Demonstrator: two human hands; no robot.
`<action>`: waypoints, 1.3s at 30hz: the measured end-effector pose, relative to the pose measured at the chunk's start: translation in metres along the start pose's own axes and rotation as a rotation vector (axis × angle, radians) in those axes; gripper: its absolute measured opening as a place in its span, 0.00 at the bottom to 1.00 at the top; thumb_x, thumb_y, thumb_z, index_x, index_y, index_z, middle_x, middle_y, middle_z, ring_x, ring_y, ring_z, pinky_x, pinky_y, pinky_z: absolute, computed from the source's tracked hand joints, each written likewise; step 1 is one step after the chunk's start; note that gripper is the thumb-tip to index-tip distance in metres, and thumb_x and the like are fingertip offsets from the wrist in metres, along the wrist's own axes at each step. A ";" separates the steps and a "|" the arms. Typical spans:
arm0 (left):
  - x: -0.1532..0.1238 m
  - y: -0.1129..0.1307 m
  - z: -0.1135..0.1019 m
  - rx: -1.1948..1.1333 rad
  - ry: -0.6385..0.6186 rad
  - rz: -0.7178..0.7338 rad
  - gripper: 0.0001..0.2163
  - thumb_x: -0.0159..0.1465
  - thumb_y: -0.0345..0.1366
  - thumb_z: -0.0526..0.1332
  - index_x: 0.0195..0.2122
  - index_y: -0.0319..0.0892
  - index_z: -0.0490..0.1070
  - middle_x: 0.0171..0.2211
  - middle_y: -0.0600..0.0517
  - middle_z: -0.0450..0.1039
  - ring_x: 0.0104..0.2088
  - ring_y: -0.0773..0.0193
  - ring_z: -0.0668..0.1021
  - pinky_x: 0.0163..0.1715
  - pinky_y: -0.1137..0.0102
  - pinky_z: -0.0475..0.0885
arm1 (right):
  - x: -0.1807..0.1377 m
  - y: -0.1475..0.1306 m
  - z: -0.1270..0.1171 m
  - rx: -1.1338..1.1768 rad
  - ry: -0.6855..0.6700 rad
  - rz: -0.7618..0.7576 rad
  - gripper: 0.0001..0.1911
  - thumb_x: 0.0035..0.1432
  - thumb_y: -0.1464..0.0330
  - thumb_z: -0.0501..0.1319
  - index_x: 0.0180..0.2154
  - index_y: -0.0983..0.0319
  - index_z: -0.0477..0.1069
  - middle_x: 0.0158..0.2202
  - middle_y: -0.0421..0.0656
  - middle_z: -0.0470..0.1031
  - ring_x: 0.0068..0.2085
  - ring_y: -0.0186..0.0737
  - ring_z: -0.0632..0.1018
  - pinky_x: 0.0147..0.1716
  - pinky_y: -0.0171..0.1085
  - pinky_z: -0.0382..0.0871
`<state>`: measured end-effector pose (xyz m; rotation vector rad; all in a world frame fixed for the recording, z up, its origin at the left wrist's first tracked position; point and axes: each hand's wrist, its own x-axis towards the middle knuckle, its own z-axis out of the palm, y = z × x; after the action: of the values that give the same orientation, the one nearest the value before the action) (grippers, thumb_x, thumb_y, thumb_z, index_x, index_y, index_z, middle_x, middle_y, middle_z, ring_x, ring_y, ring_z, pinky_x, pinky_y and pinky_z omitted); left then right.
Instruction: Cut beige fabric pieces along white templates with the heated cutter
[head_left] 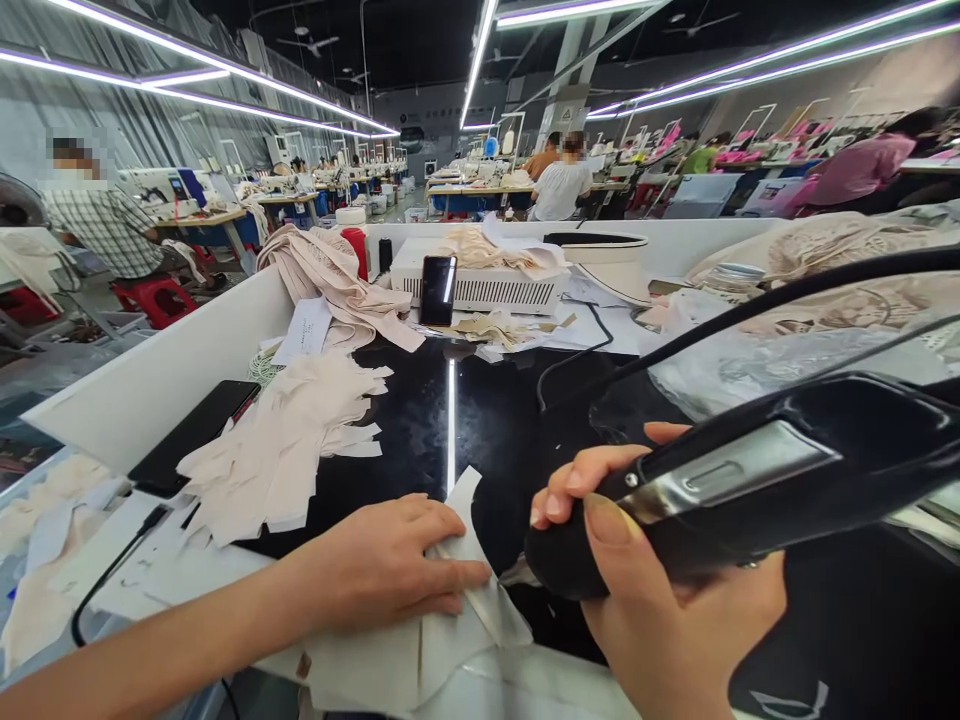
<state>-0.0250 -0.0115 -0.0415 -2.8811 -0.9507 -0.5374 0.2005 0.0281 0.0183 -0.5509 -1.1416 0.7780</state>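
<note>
The table top [405, 400] is black and glossy, and it shows a bright line of reflected light. On its left part lies a pile of pale fabric pieces [277, 430]. Farther left, a dark phone [195, 435] lies flat. At the far side stand a white slotted box [487, 293] and an upright phone [438, 290]. A clear plastic bag [697, 380] lies far right, a pale strip [471, 530] near the front.

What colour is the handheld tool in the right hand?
The tool is black with a silver metal plate; head view.
</note>
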 end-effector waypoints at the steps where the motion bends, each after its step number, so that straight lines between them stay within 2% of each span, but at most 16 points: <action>1: 0.000 0.001 0.000 0.013 0.002 0.005 0.14 0.86 0.44 0.69 0.66 0.47 0.80 0.58 0.42 0.82 0.52 0.55 0.86 0.61 0.62 0.85 | 0.001 -0.001 0.000 -0.004 0.007 0.002 0.22 0.64 0.63 0.85 0.54 0.52 0.79 0.32 0.35 0.83 0.25 0.41 0.81 0.22 0.39 0.83; 6: 0.002 0.004 0.005 0.030 -0.007 -0.008 0.15 0.84 0.42 0.72 0.67 0.47 0.80 0.60 0.42 0.80 0.54 0.55 0.84 0.64 0.61 0.83 | 0.006 0.000 0.001 -0.002 0.061 0.023 0.24 0.61 0.61 0.87 0.52 0.51 0.79 0.30 0.34 0.82 0.25 0.42 0.79 0.22 0.41 0.82; 11: 0.001 0.003 0.009 0.006 0.026 -0.020 0.15 0.83 0.44 0.73 0.67 0.47 0.82 0.60 0.41 0.80 0.53 0.54 0.84 0.63 0.60 0.83 | 0.009 0.008 0.005 0.014 0.065 0.020 0.25 0.61 0.63 0.86 0.54 0.50 0.79 0.31 0.33 0.82 0.25 0.42 0.80 0.23 0.42 0.83; 21: 0.004 0.007 0.007 -0.050 0.070 -0.049 0.13 0.87 0.45 0.67 0.64 0.47 0.85 0.58 0.42 0.81 0.55 0.52 0.84 0.64 0.62 0.83 | 0.013 0.011 0.012 0.024 0.076 0.025 0.23 0.60 0.69 0.83 0.52 0.51 0.79 0.30 0.32 0.82 0.24 0.41 0.81 0.22 0.40 0.82; 27: 0.007 0.010 0.009 -0.064 0.101 -0.044 0.13 0.86 0.44 0.67 0.62 0.44 0.86 0.57 0.41 0.81 0.55 0.52 0.84 0.64 0.62 0.83 | 0.012 0.018 0.013 0.008 0.082 0.026 0.26 0.58 0.63 0.86 0.53 0.51 0.78 0.30 0.32 0.82 0.25 0.41 0.81 0.23 0.41 0.84; 32: 0.007 0.018 0.010 -0.029 0.124 -0.066 0.15 0.86 0.47 0.68 0.63 0.43 0.84 0.53 0.42 0.82 0.50 0.52 0.85 0.59 0.60 0.85 | 0.012 0.016 0.011 0.005 0.080 0.038 0.26 0.59 0.62 0.87 0.51 0.52 0.78 0.30 0.32 0.83 0.24 0.40 0.81 0.22 0.41 0.84; 34: 0.009 0.016 0.007 -0.023 0.141 -0.090 0.14 0.88 0.46 0.64 0.59 0.41 0.84 0.52 0.42 0.83 0.51 0.53 0.86 0.64 0.59 0.84 | 0.012 0.016 0.010 0.020 0.062 0.040 0.25 0.59 0.63 0.86 0.52 0.52 0.78 0.30 0.32 0.83 0.24 0.41 0.81 0.23 0.41 0.84; 37: 0.018 0.002 0.003 -0.044 0.141 -0.053 0.15 0.90 0.39 0.59 0.53 0.37 0.84 0.53 0.41 0.85 0.58 0.53 0.87 0.75 0.58 0.77 | 0.011 0.018 0.009 0.041 0.048 0.027 0.26 0.60 0.65 0.86 0.54 0.52 0.78 0.31 0.33 0.83 0.25 0.41 0.82 0.25 0.41 0.84; 39: 0.025 -0.011 0.004 -0.078 0.131 0.010 0.15 0.90 0.35 0.57 0.54 0.34 0.84 0.55 0.39 0.86 0.61 0.52 0.86 0.75 0.61 0.77 | 0.010 0.019 0.008 0.039 0.051 0.020 0.25 0.60 0.66 0.85 0.54 0.51 0.78 0.32 0.33 0.84 0.26 0.41 0.81 0.25 0.41 0.84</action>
<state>-0.0111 0.0121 -0.0370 -2.8733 -0.9151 -0.7685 0.1896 0.0480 0.0127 -0.5472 -1.0730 0.7973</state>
